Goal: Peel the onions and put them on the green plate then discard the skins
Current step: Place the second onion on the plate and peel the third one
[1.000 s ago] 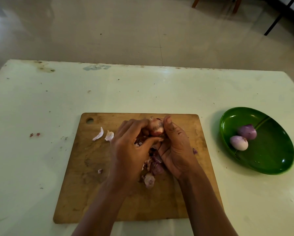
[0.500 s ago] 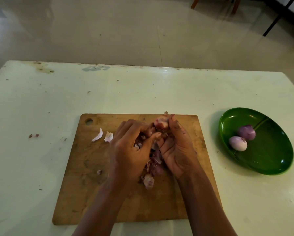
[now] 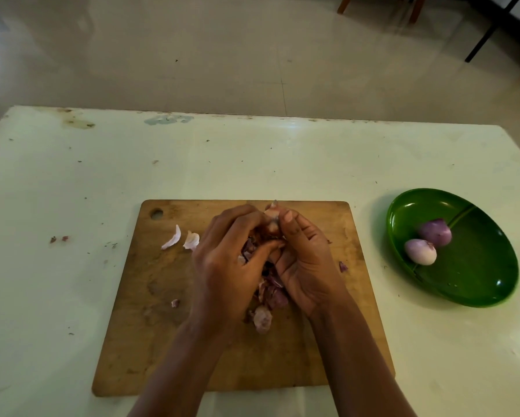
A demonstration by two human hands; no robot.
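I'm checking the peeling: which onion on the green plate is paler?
The near onion, on the left, is whitish-lilac; the far onion behind it is a darker purple.

table (image 3: 252,164): pale greenish-white glossy top, worn, fills the lower frame. wooden cutting board (image 3: 150,341) lies flat at centre near the front edge, hang hole at its far-left corner. green plate (image 3: 493,284) sits to the right, near the board, not touching it. two small reddish skin scraps (image 3: 52,239) lie on the bare top left of the board, well apart from it. brown stain (image 3: 75,123) at the far-left corner, blue-grey smear (image 3: 168,118) along the far edge. dark specks scattered over the surface. light glare on the right front area.
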